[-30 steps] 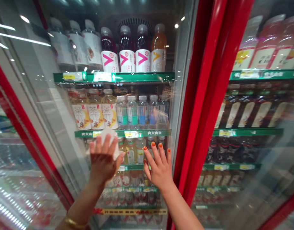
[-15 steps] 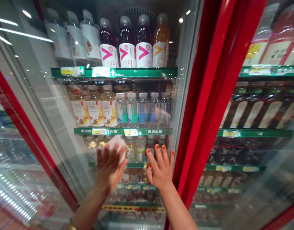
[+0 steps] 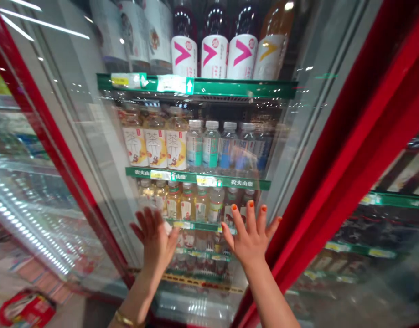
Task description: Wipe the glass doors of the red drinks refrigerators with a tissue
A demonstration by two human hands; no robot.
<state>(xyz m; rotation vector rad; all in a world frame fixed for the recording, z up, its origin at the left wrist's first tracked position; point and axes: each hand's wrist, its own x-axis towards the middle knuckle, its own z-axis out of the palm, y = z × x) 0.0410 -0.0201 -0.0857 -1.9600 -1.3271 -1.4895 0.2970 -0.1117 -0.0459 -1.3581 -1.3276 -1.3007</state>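
A glass cooler door (image 3: 287, 150) in a red frame stands before me, reflecting lights. My left hand (image 3: 154, 243), with a gold bracelet at the wrist, lies nearly flat against the glass. Under its palm is a white cloth (image 3: 167, 228), mostly hidden by the hand; only a small edge shows beside the thumb. Spread wide on the glass to the right, my right hand (image 3: 252, 239) has orange nails and holds nothing. Its little finger reaches the red door frame (image 3: 300, 228). Behind the glass, small drink bottles (image 3: 201, 205) stand at about fingertip height.
Green shelf edges (image 3: 230, 86) carry price tags. Above are bottles with white labels (image 3: 214, 57) and tea bottles (image 3: 177, 143). Another cooler (image 3: 373, 273) adjoins on the right. At left is a lit glass case (image 3: 24, 218), with a red package (image 3: 28, 310) on the floor.
The view has moved closer and tilted. My left hand has shifted down the glass, covering more of the white cloth. My right hand has moved right and spread its fingers wider.
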